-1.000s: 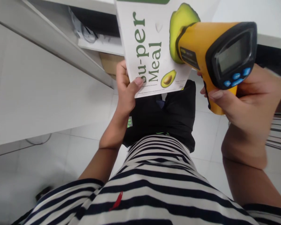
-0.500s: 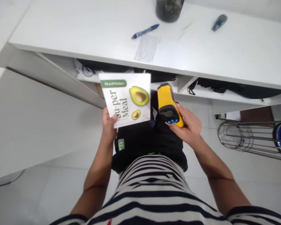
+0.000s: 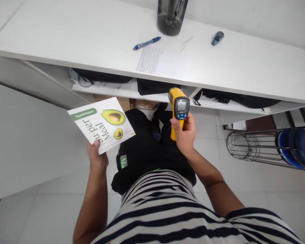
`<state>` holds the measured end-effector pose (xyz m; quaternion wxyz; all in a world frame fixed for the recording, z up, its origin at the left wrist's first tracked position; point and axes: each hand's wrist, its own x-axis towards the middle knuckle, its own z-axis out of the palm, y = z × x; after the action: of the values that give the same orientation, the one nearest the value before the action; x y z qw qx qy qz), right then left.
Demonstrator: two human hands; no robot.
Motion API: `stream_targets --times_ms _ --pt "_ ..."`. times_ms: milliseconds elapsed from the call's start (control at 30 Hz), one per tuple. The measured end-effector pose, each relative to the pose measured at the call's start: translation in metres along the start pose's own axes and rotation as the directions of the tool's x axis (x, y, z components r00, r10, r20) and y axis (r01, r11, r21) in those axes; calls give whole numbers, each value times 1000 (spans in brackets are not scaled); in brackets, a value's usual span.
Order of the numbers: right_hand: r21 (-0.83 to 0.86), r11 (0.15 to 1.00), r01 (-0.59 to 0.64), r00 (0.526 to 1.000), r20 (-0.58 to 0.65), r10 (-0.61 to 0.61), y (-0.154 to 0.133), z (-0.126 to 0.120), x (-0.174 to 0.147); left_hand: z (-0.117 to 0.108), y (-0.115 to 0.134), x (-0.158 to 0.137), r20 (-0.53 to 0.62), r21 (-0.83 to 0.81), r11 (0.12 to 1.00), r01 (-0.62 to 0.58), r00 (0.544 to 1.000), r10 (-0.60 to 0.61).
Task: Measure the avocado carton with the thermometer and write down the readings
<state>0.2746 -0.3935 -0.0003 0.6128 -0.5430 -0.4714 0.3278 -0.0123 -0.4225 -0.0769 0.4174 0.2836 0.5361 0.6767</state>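
Note:
My left hand (image 3: 97,155) pinches the lower corner of a white box or booklet (image 3: 109,135) printed with avocados and the words "Su-per Meal"; whether it has depth I cannot tell. It is tilted, left of my black shorts. In my right hand (image 3: 186,134) is a yellow and black infrared thermometer (image 3: 176,101), gripped by its handle. Its grey screen and blue buttons face me, and its front end points toward the desk. My thumb lies on the handle below the buttons. The two held things are apart.
On the white desk (image 3: 78,37) are a blue pen (image 3: 146,43), a printed sheet (image 3: 149,59), a dark bottle (image 3: 171,20) and a small dark device (image 3: 217,38). Black items fill the shelf below its edge. A wire rack (image 3: 246,145) holding blue things stands at right.
My left hand has moved left and down with the avocado-printed item, now more tilted. The thermometer has turned upright, its screen now facing me squarely. The camera view has shifted.

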Motion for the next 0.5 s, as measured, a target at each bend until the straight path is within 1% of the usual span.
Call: stream_targets --times_ms 100,167,267,333,367,400,433,467,500 --pt "-7 999 35 999 -9 -35 2 2 0 8 4 -1 9 47 999 1 1000 -1" --pt "-30 999 41 999 -7 -41 6 1 -1 16 7 -4 7 63 998 -31 999 31" --pt "-68 997 48 999 -6 -49 14 -6 2 34 18 -7 -28 62 986 -154 987 156" --pt "-104 988 112 993 -20 -114 19 -15 13 47 30 -4 -53 61 972 -226 972 229" --pt "-127 976 179 982 -38 -185 20 -20 23 53 37 2 -74 68 966 -249 965 253" --pt "-154 952 266 959 -56 -277 19 -25 37 58 44 11 -97 90 956 -280 953 288" --pt "-182 915 360 923 -75 -378 17 -31 53 63 51 22 -114 121 939 -322 935 336" --pt "-217 868 447 875 -96 -475 13 -37 73 68 58 37 -119 153 919 -362 917 381" --pt "-277 828 488 844 -93 -528 8 -44 94 73 65 54 -121 184 898 -400 897 425"
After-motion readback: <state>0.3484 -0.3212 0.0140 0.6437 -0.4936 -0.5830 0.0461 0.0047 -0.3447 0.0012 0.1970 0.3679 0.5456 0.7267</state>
